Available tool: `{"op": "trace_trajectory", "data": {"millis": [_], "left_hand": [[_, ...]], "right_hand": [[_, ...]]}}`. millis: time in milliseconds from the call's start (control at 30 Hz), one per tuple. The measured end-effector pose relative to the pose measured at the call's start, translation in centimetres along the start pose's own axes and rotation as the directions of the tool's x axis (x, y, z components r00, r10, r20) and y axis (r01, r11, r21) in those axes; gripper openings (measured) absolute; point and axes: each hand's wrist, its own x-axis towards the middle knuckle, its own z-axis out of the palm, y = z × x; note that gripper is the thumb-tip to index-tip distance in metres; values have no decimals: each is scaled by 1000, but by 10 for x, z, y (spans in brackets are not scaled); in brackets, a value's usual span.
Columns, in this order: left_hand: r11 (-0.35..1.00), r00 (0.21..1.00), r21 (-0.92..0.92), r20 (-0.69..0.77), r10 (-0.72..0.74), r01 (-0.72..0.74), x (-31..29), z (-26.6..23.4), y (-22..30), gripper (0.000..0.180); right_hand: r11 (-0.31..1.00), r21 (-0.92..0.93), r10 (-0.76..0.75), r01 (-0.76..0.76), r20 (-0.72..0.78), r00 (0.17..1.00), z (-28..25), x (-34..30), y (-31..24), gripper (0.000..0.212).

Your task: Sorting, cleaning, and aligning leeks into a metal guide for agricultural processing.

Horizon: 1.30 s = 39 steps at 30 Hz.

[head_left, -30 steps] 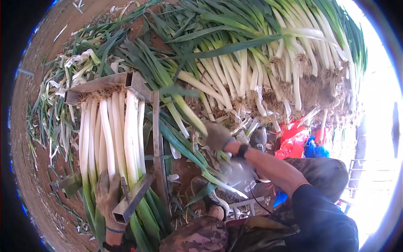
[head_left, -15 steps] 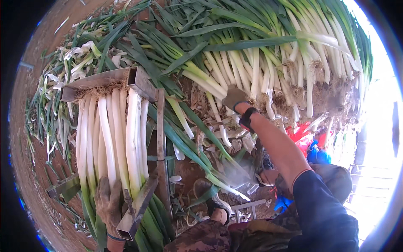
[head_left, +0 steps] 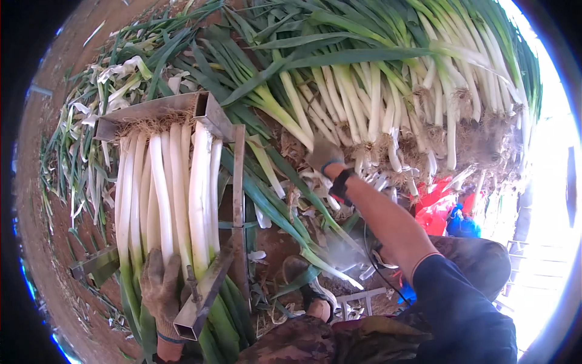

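Note:
My left hand [head_left: 162, 285], in a brown work glove, lies with fingers stretched over the lower part of a row of leeks [head_left: 163, 188]. These leeks lie side by side in a metal frame [head_left: 239, 200], their roots against its far end plate. A short square metal tube [head_left: 203, 297] crosses them just right of that hand. My right hand [head_left: 325, 155], also gloved and a little blurred, is closed round the white root end of a leek [head_left: 285, 118] at the near edge of a large pile. That leek's green leaves reach away to the far left.
The leek pile [head_left: 376, 91] spreads across the far right, roots toward me. Stripped leaves and peelings [head_left: 79, 158] heap up at the left. Loose leeks [head_left: 273, 203] lie between frame and pile. Red plastic [head_left: 431, 206] and a blue bundle [head_left: 464, 223] sit beside my right knee.
My right hand has moved a little left, and the root end of the leek has come with it. My left hand stays on the leeks in the frame.

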Motion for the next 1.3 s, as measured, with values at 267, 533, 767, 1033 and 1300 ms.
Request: {"op": "trace_trajectory", "data": {"millis": [267, 533, 767, 1033, 1300], "left_hand": [[999, 1000, -37, -23, -2, 1, -3, -9, 4, 51], [995, 999, -101, -46, -25, 21, -6, -25, 18, 51], [990, 998, -129, 16, -56, 58, -9, -30, 21, 55], [891, 998, -454, 35, 45, -24, -5, -200, 171, 89], [615, 755, -447, -286, 590, -650, -134, -79, 358, 91]], "right_hand": [[996, 79, -59, 39, 277, 959, -52, -13, -14, 55], [911, 371, -115, -183, 652, 749, -92, -198, 3, 41], [819, 408, -244, -404, 884, 399, -187, -292, 30, 33], [772, 460, -354, -440, 885, 304, -304, -421, 82, 40], [748, 573, -449, -335, 809, 380, -364, -523, 91, 48]]}}
